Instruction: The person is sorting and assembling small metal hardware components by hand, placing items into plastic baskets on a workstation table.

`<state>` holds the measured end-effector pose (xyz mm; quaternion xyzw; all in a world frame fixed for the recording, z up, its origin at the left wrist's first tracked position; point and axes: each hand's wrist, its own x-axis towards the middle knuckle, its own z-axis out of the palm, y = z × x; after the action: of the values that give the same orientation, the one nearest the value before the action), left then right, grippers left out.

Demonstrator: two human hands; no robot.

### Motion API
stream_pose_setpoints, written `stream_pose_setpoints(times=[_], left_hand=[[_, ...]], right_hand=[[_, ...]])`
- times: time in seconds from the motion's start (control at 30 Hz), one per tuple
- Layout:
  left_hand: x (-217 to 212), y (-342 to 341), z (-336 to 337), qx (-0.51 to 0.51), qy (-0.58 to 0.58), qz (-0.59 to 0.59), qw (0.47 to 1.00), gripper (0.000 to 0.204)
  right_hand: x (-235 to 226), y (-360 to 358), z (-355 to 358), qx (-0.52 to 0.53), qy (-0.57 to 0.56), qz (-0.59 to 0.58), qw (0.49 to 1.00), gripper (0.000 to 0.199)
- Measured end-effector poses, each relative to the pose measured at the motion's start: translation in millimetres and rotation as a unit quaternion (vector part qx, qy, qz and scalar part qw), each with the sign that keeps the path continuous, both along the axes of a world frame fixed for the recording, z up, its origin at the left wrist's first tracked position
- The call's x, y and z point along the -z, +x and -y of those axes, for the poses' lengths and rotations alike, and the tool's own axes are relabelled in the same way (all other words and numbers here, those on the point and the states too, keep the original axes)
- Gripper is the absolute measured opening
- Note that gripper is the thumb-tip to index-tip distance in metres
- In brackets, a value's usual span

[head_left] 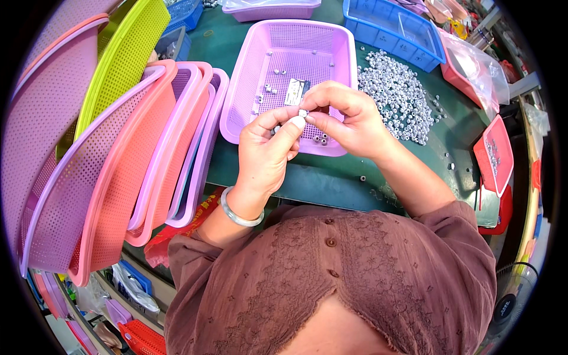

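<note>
My left hand [267, 151] and my right hand [343, 115] meet over the near edge of a purple mesh tray [248, 77]. Both pinch one small white ring-shaped part [302, 112] between thumbs and fingertips. My left thumb wears a white finger cover, and a silver bangle [236, 214] circles my left wrist. A few small white and dark parts lie scattered inside the tray, along with a small silver packet [296, 92]. A heap of the same small white parts [396, 94] lies on the green tabletop just right of my right hand.
Stacked pink, purple and yellow-green mesh trays [118, 160] lean at my left. A blue crate [393, 29] and another purple tray [269, 9] stand at the back. Red trays [494, 155] and plastic bags [473, 65] sit at the right. A fan [512, 296] stands low right.
</note>
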<state>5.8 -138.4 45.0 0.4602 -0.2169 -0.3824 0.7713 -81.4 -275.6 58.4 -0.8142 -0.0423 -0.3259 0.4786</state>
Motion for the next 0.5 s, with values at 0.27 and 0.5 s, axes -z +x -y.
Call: stream_pose_setpoints(times=[0.27, 0.5], left_hand=[[-1.8, 1.5, -0.8, 0.021, 0.003, -0.045, 0.999, 0.013], [-1.0, -0.6, -1.3, 0.022, 0.0, -0.03, 0.999, 0.014]], right_hand=[[0.1, -0.4, -1.1, -0.001, 0.009, -0.003, 1.0, 0.012], [0.9, -4.4, 0.5, -0.014, 0.001, -0.036, 0.999, 0.017]])
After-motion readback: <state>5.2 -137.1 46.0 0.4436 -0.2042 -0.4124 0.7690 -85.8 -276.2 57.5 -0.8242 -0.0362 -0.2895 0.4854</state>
